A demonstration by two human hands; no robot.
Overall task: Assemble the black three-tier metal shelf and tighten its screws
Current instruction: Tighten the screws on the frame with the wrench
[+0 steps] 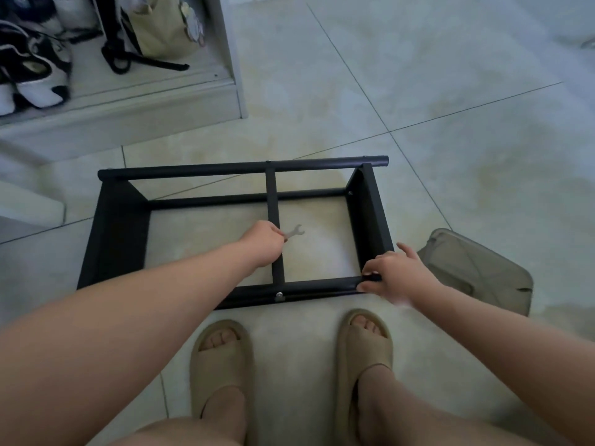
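Nearest you, your two feet stand in two tan slides [222, 358] on the tiled floor [450, 130]. Just beyond the toes, the black shelf frame [370, 217] lies on the tiles. It shows three long rails, one cross bar and two end panels. One silver screw [279, 296] sits in the near rail. Your right hand [392, 275] grips that rail's right end, thumb and fingers closed round it. Your left hand [262, 243] hangs over the cross bar, fingers pinching one small wrench [294, 233]. Your left forearm hides the near rail's left stretch. One beige plastic object [476, 272] lies just right of the frame. Farther off, at the upper left, a low cabinet [128, 107] holds black-and-white shoes [35, 75] and one cream bag [161, 30].
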